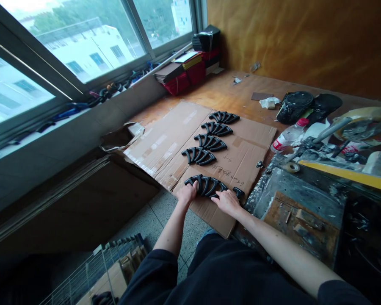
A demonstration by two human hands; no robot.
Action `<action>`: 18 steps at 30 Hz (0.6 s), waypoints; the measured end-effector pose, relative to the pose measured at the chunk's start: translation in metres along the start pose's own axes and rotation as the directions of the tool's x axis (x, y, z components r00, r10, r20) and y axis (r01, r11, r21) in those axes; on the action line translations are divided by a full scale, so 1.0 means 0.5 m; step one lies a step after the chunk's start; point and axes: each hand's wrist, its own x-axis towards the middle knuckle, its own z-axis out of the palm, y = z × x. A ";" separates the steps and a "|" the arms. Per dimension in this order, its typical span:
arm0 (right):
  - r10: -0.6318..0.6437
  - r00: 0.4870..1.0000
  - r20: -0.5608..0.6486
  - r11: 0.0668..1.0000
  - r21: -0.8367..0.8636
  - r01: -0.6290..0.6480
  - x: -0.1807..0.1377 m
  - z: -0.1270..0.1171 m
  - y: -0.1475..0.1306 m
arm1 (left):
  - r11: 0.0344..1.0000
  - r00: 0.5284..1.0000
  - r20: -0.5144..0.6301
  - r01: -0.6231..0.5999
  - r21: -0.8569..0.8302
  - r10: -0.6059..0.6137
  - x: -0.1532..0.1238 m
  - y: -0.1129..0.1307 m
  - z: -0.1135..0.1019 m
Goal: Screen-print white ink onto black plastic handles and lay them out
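Several groups of curved black pieces lie in a row on flattened cardboard (165,140) on a wooden table. My left hand (187,192) rests on the left end of the nearest group (206,185), fingers curled over it. My right hand (227,201) presses down on the right end of that same group, fingers spread flat. A single small black piece (238,192) lies just right of my right hand. The other groups (198,155) (210,142) (216,128) (224,117) lie farther away in a line.
A plastic bottle with a red cap (288,135), black bags (294,106), tape (292,167) and a stained metal work block (292,199) crowd the right. Stacked boxes (184,72) stand by the window. A wire basket (98,267) sits on the floor at the lower left.
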 end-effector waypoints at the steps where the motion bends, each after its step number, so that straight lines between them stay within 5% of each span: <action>1: -0.007 1.000 0.009 1.000 0.009 0.007 0.000 -0.002 0.001 | 1.000 1.000 -0.018 0.004 0.003 -0.004 -0.008 -0.002 -0.001; 4: -0.050 0.999 0.012 0.998 0.039 0.050 -0.003 -0.003 0.010 | 0.995 0.975 -0.196 -0.105 -0.001 0.102 -0.051 -0.002 0.012; 6: -0.085 0.996 -0.020 0.995 0.054 0.086 -0.005 -0.001 0.020 | 0.956 0.899 -0.334 -0.294 0.020 0.283 -0.085 0.007 0.039; 8: -0.115 0.991 -0.067 0.990 0.070 0.120 -0.007 0.000 0.030 | 0.895 0.822 -0.378 -0.444 0.046 0.427 -0.112 0.022 0.075; 10: -0.137 0.983 -0.125 0.984 0.100 0.150 -0.010 -0.002 0.039 | 0.874 0.804 -0.371 -0.483 0.047 0.464 -0.121 0.038 0.109; 14: -0.131 0.956 -0.262 0.964 0.190 0.185 -0.035 -0.022 0.067 | 0.872 0.805 -0.365 -0.488 0.040 0.468 -0.082 0.041 0.124; 18: -0.049 0.902 -0.428 0.946 0.271 0.180 -0.105 -0.053 0.132 | 0.785 0.723 -0.327 -0.608 0.117 0.608 0.009 -0.027 0.059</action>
